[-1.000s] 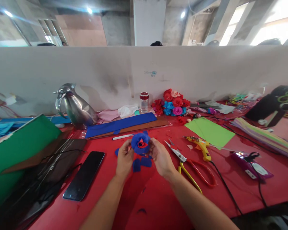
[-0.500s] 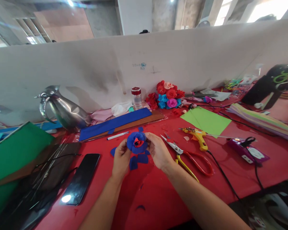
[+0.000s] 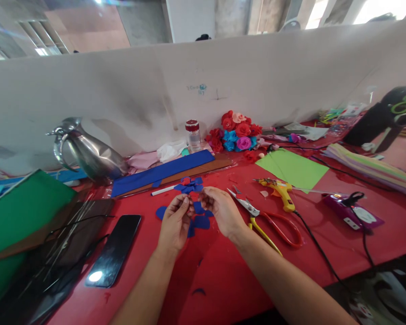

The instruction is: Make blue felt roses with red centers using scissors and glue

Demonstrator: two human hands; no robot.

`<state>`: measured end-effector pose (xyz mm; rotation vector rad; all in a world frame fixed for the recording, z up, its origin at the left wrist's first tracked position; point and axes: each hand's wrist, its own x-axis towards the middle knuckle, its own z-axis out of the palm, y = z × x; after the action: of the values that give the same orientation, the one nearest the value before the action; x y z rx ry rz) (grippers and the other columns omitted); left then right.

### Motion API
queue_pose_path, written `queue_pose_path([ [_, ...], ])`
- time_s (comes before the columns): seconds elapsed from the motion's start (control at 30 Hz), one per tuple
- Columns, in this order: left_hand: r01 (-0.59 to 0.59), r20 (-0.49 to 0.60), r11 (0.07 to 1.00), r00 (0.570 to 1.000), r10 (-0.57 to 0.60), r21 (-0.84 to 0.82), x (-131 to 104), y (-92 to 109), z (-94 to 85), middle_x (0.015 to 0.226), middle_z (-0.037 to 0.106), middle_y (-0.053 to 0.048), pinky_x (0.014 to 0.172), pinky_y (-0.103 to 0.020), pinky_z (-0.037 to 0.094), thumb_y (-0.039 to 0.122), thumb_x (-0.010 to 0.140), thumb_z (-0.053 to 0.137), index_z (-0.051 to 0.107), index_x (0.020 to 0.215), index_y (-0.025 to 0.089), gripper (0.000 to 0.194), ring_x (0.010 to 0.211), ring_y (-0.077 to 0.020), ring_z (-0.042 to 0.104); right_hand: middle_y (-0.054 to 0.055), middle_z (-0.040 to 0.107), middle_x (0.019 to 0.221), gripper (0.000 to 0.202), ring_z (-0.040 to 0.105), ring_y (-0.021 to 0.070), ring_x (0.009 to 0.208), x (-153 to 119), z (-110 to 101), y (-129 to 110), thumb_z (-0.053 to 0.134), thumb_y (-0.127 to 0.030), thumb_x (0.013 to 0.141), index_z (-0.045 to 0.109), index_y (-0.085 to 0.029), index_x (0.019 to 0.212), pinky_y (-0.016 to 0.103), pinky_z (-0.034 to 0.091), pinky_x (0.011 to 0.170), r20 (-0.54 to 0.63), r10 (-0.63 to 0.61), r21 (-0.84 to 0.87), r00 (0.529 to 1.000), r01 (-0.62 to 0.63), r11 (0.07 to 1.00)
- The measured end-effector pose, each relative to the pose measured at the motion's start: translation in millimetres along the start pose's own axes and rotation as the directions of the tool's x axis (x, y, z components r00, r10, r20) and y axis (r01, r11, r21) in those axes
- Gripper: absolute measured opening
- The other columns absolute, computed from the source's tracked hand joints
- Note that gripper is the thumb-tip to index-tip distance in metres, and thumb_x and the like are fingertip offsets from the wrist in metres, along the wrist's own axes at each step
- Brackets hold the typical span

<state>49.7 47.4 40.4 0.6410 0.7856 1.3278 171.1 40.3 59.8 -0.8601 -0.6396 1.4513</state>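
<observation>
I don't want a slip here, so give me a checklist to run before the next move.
1. Left hand gripping the blue flower: cannot tell; bunched fingertips hide any contact.
2. Right hand beside the flower: ok; its fingers curl close by.
3. Loose blue pieces within reach: ok; several lie by the hands.
4. Scissors shut: not ok; their handles stand spread.
5. Glue gun turned away from the hands: not ok; its nozzle points toward their side.
6. Glue gun hot: cannot tell; nothing shows its heat.
</observation>
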Motion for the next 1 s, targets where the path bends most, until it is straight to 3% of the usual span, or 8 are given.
queue_pose_path([
  [0.27,0.05,-0.072,0.999,0.996,-0.049,0.0,-3.1,1.2,4.7,0.067,0.061,0.002,0.054,-0.017,0.045,0.022,0.055,0.084,0.066,0.075,0.014,0.028,0.056,-0.0059,0.053,-0.003,0.059,0.059,0.013,0.046,0.0103,0.054,1.9,0.6,6.1,0.068,-0.028,0.058,0.07,-0.019,0.067,0.025,0.035,0.055,-0.069,-0.032,-0.106,0.997,0.024,0.994],
  [0.4,0.002,-0.054,0.999,0.999,0.0,0.032,-2.1,-1.6,3.2,0.067,0.061,0.002,0.055,-0.018,0.044,0.025,0.055,0.084,0.066,0.074,0.015,0.029,0.057,-0.0066,0.054,-0.004,0.055,0.054,0.009,0.045,0.0101,0.053,1.3,0.7,7.4,0.069,-0.028,0.06,0.068,-0.019,0.063,0.025,0.034,0.054,-0.048,-0.064,-0.138,0.997,0.056,0.989],
  [0.63,-0.174,-0.061,0.972,0.981,0.186,0.16,-4.0,-5.6,3.5,0.067,0.061,0.002,0.06,-0.022,0.045,0.03,0.064,0.079,0.065,0.077,0.017,0.023,0.06,-0.0086,0.054,-0.004,0.057,0.056,0.013,0.045,0.0099,0.053,-0.2,2.4,7.0,0.071,-0.029,0.059,0.069,-0.019,0.068,0.024,0.034,0.054,-0.056,-0.063,-0.153,0.996,0.054,0.987],
  [1.0,-0.146,-0.075,0.976,0.984,0.159,0.162,-5.9,-5.6,5.7,0.067,0.06,0.002,0.055,-0.02,0.041,0.029,0.061,0.08,0.066,0.074,0.016,0.023,0.058,-0.0079,0.051,-0.005,0.057,0.059,0.012,0.046,0.0092,0.052,-0.7,1.8,8.0,0.066,-0.028,0.061,0.058,-0.021,0.067,0.024,0.034,0.052,-0.074,-0.065,-0.111,0.995,0.057,0.992],
])
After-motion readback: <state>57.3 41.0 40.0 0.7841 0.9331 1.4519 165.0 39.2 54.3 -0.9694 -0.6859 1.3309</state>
